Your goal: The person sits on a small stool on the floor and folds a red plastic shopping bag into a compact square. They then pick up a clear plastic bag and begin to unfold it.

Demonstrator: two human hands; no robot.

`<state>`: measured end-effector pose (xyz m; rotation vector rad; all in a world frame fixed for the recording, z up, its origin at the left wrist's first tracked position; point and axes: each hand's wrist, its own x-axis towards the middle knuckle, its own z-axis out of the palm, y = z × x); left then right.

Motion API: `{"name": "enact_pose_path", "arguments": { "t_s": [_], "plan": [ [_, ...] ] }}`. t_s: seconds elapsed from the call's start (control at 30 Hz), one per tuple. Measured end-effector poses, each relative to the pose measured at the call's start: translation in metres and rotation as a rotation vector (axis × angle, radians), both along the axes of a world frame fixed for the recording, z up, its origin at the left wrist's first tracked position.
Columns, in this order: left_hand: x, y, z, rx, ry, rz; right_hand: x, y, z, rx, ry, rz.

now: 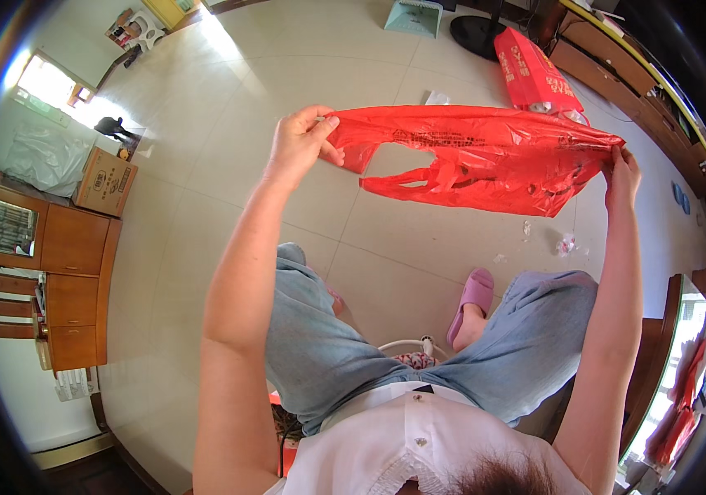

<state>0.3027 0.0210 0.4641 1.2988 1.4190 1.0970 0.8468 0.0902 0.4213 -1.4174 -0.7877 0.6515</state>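
Note:
A red plastic carrier bag (483, 161) with dark print is stretched sideways in the air before me, above the tiled floor. My left hand (306, 142) pinches one of its handle ends between thumb and fingers. At the other end, my right hand (622, 170) grips a corner of the bag. The upper edge is pulled fairly straight between both hands. Below it, a second handle loop (396, 182) hangs loose and crumpled, pointing left. The bag looks flat.
A red printed bag (532, 74) stands beyond, near a wooden cabinet (637, 80). A dustpan (413, 18) and a round black base (477, 34) are farther off. Crumpled scraps (566, 244) lie on the floor. At right is a glass-topped table (668, 371); at left, a carton (104, 182).

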Motion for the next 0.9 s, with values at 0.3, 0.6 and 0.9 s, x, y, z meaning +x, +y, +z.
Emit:
{"name": "enact_pose_path", "arguments": {
  "t_s": [0.3, 0.6, 0.9],
  "plan": [
    [-0.001, 0.007, -0.006, 0.078, 0.12, 0.122, -0.003, -0.002, 0.0, -0.109, -0.008, 0.058],
    [0.006, 0.002, 0.002, -0.012, -0.136, 0.128, -0.006, -0.006, 0.003, -0.03, 0.018, 0.144],
    [0.01, -0.002, 0.001, 0.161, -0.077, 0.075, -0.012, -0.011, 0.006, -0.028, 0.053, 0.204]
  ]
}}
